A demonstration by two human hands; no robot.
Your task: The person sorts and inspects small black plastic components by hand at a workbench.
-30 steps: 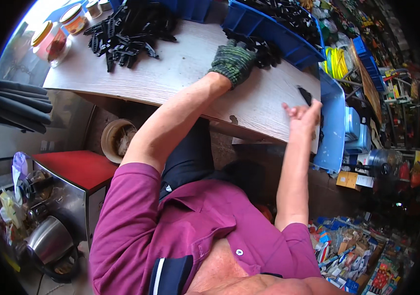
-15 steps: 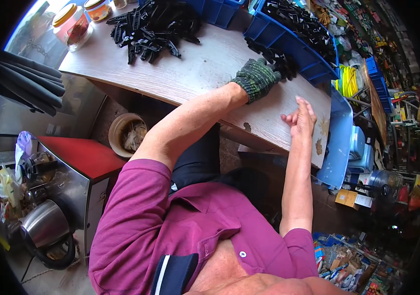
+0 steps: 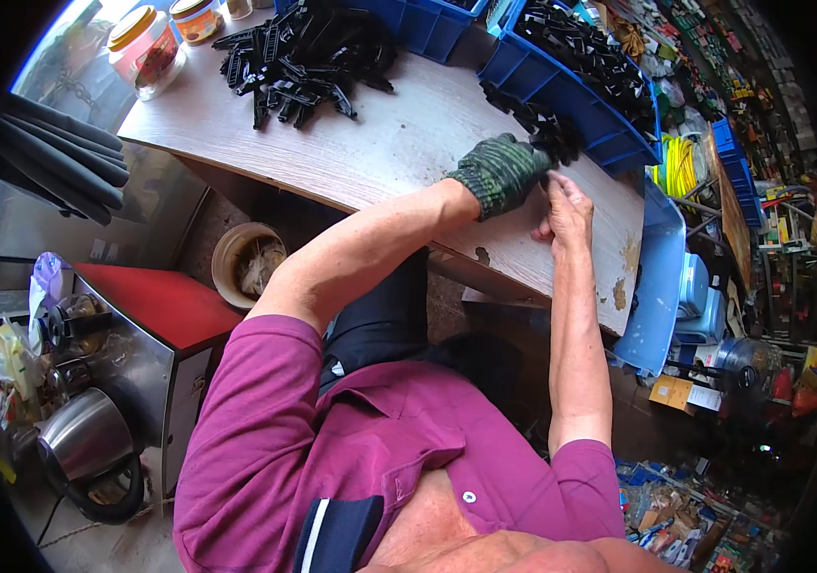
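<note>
My left hand [image 3: 502, 172], in a green knit glove, rests curled on the wooden tabletop [image 3: 399, 143] at the near edge of a small heap of black plastic parts [image 3: 550, 134], closed on one of them. My bare right hand [image 3: 567, 205] lies right beside it, fingertips against the glove's fingers; whether it grips a part is hidden. Behind the heap stands a blue bin [image 3: 609, 119] full of the same black parts. A larger pile of black parts [image 3: 303, 57] lies at the far left of the table.
Two lidded jars [image 3: 146, 48] stand at the table's far left corner. A blue tray [image 3: 662, 277] hangs off the right end. A red-topped metal cabinet [image 3: 146, 301], a kettle [image 3: 84, 435] and a bucket [image 3: 246, 263] are below left; crowded shelves fill the right.
My right hand came in from the table's right edge, where it held a black piece, across to my gloved left hand. The left hand stayed by the small heap.
</note>
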